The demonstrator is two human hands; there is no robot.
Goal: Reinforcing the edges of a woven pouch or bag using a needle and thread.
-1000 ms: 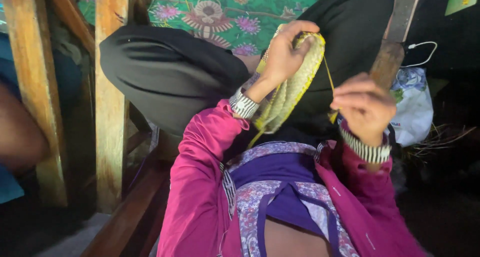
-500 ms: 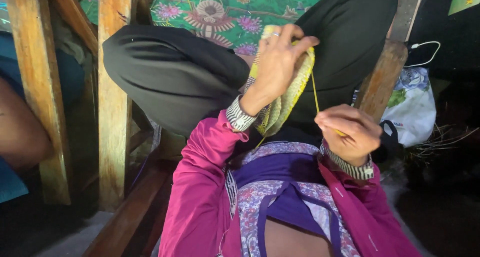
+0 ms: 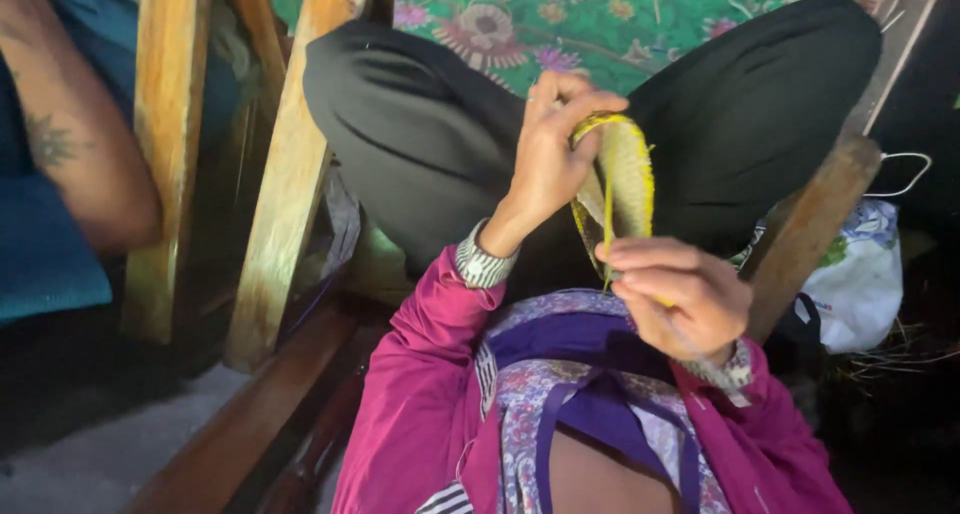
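1. Left hand [image 3: 553,164]: raised over the lap, fingers curled shut around the upper edge of a yellow woven piece [image 3: 625,189], which is pinched between thumb and fingertips
2. Right hand [image 3: 678,296]: lower, just below the piece, closed in a pinch on a thin yellow strand [image 3: 607,229] that runs up taut to the weave
3. Yellow woven piece: held in the air between both hands, above the black trousers [image 3: 430,124] and in front of the purple top [image 3: 590,414]; touching neither the wooden frame [image 3: 290,174] nor the floor
4. Risk, strand: breakage or a puckered weave is judged likely if it is pulled too hard, given how taut it looks
5. Risk, grip: slippage of the piece is judged possible, since only its edge is held
6. Risk, snagging: the strand could be caught on a striped cuff [image 3: 485,264], both cuffs being close to the work
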